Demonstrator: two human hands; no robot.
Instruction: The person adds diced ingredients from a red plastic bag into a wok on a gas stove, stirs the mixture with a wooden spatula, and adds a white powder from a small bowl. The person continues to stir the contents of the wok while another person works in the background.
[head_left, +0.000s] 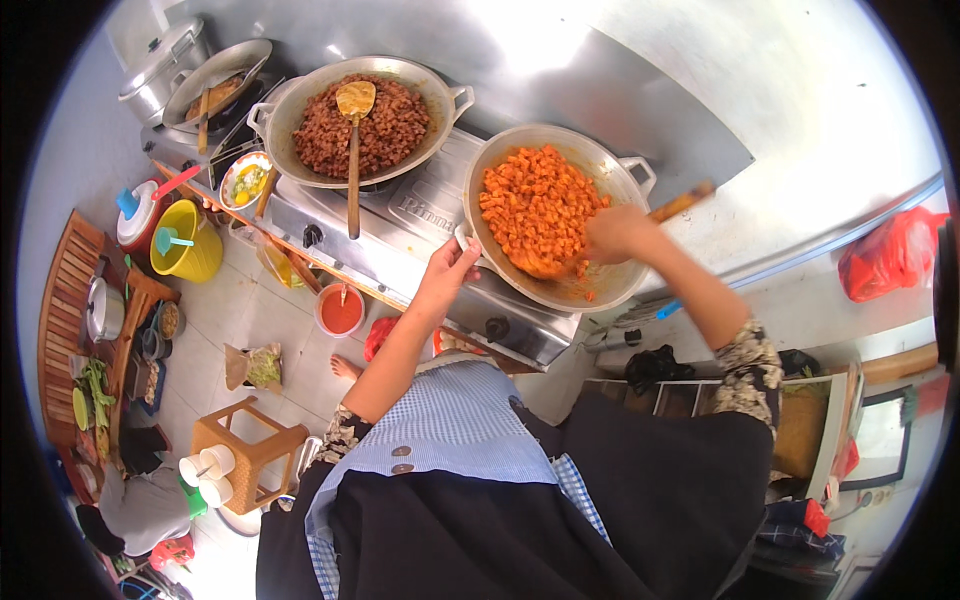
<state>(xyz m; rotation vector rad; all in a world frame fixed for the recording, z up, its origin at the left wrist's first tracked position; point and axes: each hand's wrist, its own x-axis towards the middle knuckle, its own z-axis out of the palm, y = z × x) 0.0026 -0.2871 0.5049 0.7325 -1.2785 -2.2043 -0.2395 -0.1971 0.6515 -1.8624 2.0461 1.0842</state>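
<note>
My left hand (450, 268) grips the near-left loop handle of a metal wok (622, 283) on a steel gas stove (424, 210). Orange-red sauced diced food (536, 202) lies inside it. Over the wok's right side, my right hand (619, 234) is shut around a wooden-handled spatula (684, 201), its handle end pointing up right. The spatula's blade is blurred and partly hidden low in the food. On the left burner sits a second wok (281, 154) of brown diced food (397, 120). A wooden-handled turner (354, 184) rests across it, blade on the food.
Further left stand a tilted pan (176, 101) and a lidded pot (154, 82). A bowl of eggs (250, 180) is at the stove's left front. Below are a red sauce tub (340, 310), a yellow bucket (187, 251) and a brown stool (247, 442). Another person (146, 499) is at lower left.
</note>
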